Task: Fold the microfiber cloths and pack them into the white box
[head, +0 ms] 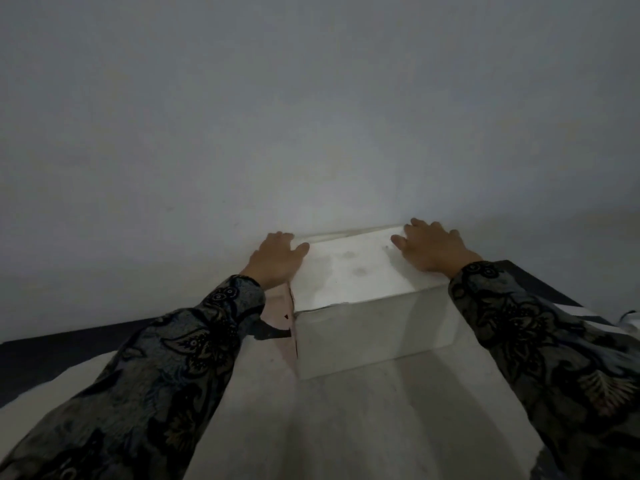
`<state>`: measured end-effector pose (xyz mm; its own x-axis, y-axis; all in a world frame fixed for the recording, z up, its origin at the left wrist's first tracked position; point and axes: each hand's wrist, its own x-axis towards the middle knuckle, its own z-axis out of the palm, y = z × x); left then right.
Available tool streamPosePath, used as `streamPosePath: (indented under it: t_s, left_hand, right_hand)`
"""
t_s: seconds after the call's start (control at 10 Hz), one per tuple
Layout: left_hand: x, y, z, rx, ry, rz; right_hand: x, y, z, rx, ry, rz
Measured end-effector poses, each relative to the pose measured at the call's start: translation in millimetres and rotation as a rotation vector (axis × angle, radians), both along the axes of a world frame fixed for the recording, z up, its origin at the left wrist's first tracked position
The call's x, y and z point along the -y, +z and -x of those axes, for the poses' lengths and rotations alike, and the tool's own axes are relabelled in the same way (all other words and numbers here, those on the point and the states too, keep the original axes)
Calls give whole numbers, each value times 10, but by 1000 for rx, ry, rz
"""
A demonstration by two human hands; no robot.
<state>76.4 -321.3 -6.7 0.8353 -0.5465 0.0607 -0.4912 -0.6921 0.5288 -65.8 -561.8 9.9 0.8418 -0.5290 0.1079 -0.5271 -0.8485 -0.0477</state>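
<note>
The white box (360, 271) stands closed against the grey wall (311, 116), on a pale surface (381, 410), with both hands on its far top corners. The left hand (275, 259) lies flat over the left corner with fingers relaxed, thumb on the lid; the right hand (431, 245) rests spread on the right corner. Both arms wear dark patterned sleeves (166, 368).

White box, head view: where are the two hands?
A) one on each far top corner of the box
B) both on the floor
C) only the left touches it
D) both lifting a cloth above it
A: the left hand lies on the far left top corner of the white box and the right hand on its far right corner, fingers relaxed.
</note>
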Motion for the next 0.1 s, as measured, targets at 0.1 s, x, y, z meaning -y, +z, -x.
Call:
streamPosePath:
  t_s: [0.1]
  left_hand:
    - [-275, 292, 97, 37, -7, 13]
  right_hand:
    - [-264, 312, 1, 123, 32, -42]
